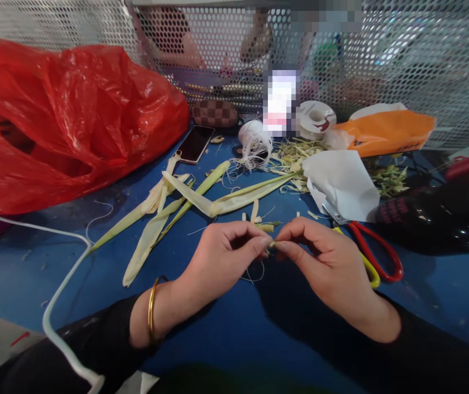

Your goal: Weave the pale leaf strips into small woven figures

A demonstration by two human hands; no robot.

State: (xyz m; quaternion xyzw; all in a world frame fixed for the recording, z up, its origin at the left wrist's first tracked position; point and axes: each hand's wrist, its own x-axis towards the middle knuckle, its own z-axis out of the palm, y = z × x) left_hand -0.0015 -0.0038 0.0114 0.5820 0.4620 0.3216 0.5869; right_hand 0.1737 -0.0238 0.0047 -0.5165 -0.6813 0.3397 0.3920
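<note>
My left hand (223, 253) and my right hand (325, 264) meet over the blue table (185, 306), fingertips pinched together on a small pale leaf piece (271, 244) with a thin white thread (254, 276) looping below it. A gold bangle (151, 309) circles my left wrist. Both arms wear black sleeves. Long pale green leaf strips (185, 205) lie just beyond my hands.
A red plastic bag (62, 117) fills the left. Scissors with red and yellow handles (376, 257) lie right of my right hand, under white paper (343, 183). A phone (195, 143), thread bundle (254, 143), tape spool (317, 117), orange bag (386, 131), black bag (439, 213), white cable (59, 284) and mesh fence (423, 49) surround.
</note>
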